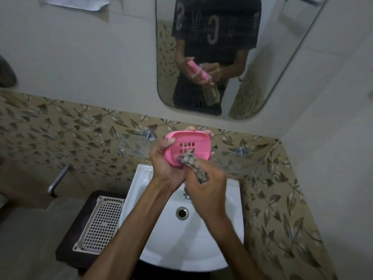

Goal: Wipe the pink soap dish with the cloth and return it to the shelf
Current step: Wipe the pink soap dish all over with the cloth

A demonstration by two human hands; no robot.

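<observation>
While the left hand (165,164) is cradling the pink slotted plastic soap dish (186,147) above the white ceramic basin (161,229), fingers curled round its rim, the right hand (205,184) is gripping the bunched mottled cloth (193,164) tight, pressing it into the tray; working it into the corners would serve best.

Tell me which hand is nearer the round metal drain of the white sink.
Right. The right hand, gripping the patterned cloth, hovers just above the drain; the left hand sits farther up and left, holding the pink plastic soap dish.
</observation>
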